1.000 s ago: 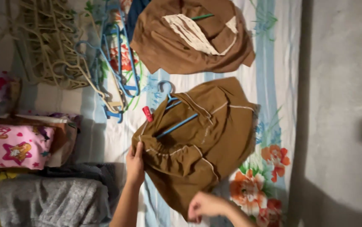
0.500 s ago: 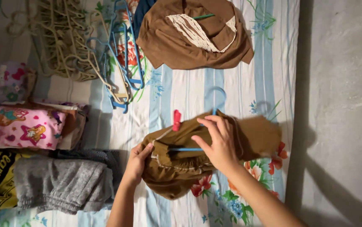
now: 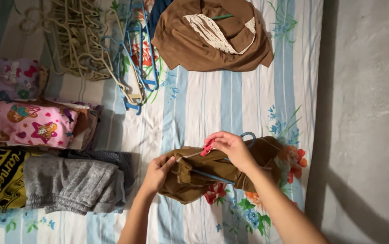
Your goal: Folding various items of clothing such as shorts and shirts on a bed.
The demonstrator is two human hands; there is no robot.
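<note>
We look down on a bed covered by a blue-striped floral sheet. Near us, just right of the middle, lies a bunched brown garment on a blue plastic hanger. The garment's long axis runs left to right across the bed, tilting slightly downward to the left. The hanger's hook shows at the garment's far right end, curling toward the far side, while its bar runs slantwise under the cloth.

Our left hand grips the garment's left edge, fingers curled over a fold of the cloth with the thumb on top. Our right hand lies over the garment's far side, its thumb and fingertips pressed together on a red clothespin fixed at the garment's upper edge.

On the far side of the bed, well apart, lies a second brown garment with cream lace trim. To its left sits a heap of cream and blue hangers. Along the left edge we see folded clothes: a grey knit piece, a black and yellow one and a pink cartoon-printed one. At the right runs a grey concrete floor.
</note>
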